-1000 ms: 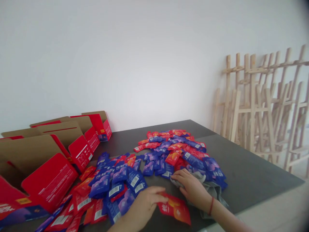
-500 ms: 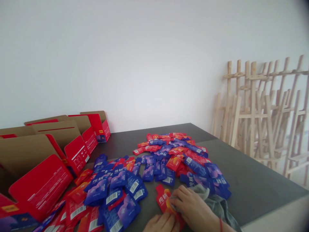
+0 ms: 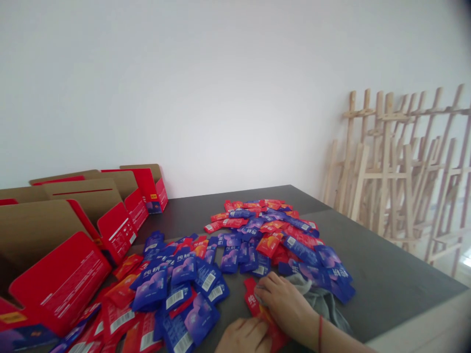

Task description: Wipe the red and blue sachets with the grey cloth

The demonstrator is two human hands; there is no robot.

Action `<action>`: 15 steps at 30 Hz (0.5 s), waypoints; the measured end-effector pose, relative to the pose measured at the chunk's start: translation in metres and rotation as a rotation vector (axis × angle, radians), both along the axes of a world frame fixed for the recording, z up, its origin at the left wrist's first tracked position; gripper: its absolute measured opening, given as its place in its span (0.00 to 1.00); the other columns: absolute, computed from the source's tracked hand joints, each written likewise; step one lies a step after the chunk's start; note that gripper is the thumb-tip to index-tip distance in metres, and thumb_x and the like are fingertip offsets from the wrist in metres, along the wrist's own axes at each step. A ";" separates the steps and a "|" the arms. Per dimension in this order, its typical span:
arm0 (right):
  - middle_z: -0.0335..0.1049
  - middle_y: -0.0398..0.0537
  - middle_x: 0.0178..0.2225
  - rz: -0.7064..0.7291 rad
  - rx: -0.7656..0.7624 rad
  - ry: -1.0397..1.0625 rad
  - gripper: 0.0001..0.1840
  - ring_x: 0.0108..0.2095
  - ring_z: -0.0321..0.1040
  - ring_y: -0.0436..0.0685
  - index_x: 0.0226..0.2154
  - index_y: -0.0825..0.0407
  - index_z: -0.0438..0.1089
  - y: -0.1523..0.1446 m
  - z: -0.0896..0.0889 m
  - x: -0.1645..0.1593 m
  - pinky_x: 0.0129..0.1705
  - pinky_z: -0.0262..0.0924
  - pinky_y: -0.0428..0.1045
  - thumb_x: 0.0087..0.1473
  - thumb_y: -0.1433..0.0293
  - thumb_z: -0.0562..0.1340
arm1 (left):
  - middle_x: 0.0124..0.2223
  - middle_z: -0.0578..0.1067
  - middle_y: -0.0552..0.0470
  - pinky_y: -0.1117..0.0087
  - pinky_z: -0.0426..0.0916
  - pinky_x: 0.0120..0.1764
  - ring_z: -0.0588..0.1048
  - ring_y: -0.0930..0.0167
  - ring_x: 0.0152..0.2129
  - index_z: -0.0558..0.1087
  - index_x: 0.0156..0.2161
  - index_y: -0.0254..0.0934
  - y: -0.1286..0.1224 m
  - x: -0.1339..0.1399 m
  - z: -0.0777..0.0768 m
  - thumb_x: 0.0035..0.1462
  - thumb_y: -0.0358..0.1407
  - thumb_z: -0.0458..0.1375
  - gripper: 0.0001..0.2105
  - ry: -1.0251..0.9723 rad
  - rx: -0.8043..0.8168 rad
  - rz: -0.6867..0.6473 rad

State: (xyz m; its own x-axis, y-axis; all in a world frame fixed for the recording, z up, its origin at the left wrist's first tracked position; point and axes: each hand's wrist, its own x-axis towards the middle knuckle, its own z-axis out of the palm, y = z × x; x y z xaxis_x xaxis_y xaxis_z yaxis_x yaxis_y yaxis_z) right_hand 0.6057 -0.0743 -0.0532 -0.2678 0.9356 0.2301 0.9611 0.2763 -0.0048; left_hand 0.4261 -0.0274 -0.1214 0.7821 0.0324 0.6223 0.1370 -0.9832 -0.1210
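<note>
A red pouch with an orange fruit print (image 3: 251,299) lies on the dark table right in front of me. My left hand (image 3: 243,336) holds its lower left edge at the bottom of the view, fingers bent. Bunched under the fingers of my right hand (image 3: 282,300) is a grey cloth (image 3: 326,306), pressed onto the pouch's face; the cloth's loose part trails to the right beneath my wrist. My right hand hides the pouch's middle. Blue pouches (image 3: 300,270) lie just beyond the cloth, and a pile of blue and red pouches (image 3: 180,294) is to the left.
Open red cardboard boxes (image 3: 62,284) with brown insides stand in rows along the left. A larger heap of red and blue pouches (image 3: 270,228) covers the table's (image 3: 371,274) middle. Wooden easels (image 3: 386,171) lean by the white wall (image 3: 235,98) beyond the right edge.
My right hand has slid slightly up and left with the cloth, covering more of the red pouch. My left hand has shifted a little. The view has moved slightly.
</note>
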 end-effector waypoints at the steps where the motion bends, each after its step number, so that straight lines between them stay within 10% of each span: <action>1: 0.72 0.46 0.45 0.007 0.007 0.013 0.12 0.43 0.64 0.60 0.45 0.49 0.70 -0.009 -0.002 0.002 0.41 0.58 0.53 0.58 0.76 0.61 | 0.39 0.79 0.54 0.71 0.70 0.32 0.78 0.71 0.35 0.71 0.36 0.39 0.001 -0.001 0.002 0.70 0.39 0.51 0.11 0.001 -0.007 0.013; 8: 0.72 0.44 0.47 0.134 -0.051 0.036 0.20 0.43 0.65 0.60 0.50 0.45 0.67 -0.047 -0.009 0.010 0.41 0.59 0.52 0.55 0.75 0.61 | 0.34 0.76 0.52 0.70 0.67 0.27 0.75 0.69 0.28 0.70 0.35 0.38 0.001 0.006 -0.003 0.64 0.36 0.57 0.06 0.012 -0.075 0.110; 15: 0.71 0.47 0.44 -0.045 -0.067 0.047 0.16 0.46 0.63 0.59 0.43 0.49 0.72 0.007 0.016 0.002 0.44 0.59 0.52 0.56 0.80 0.57 | 0.30 0.73 0.54 0.70 0.62 0.24 0.71 0.71 0.24 0.68 0.31 0.38 -0.002 0.003 0.008 0.67 0.33 0.54 0.10 0.024 -0.036 0.034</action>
